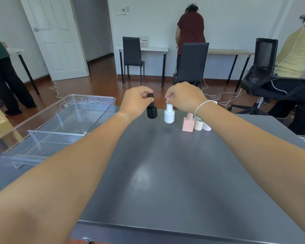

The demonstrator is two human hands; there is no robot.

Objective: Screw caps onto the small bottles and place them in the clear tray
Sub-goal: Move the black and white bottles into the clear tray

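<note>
Hands pinching caps, left [136,100] on black bottle [151,110], right [183,97] on white bottle [169,114] (both upright)

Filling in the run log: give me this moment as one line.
left hand: gripping black bottle cap | right hand: pinching white bottle cap | clear tray: no bottles

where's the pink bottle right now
In the head view the pink bottle stands upright on the grey table, just under the right hand's wrist, right of the white bottle and beside the cream bottle.
</note>
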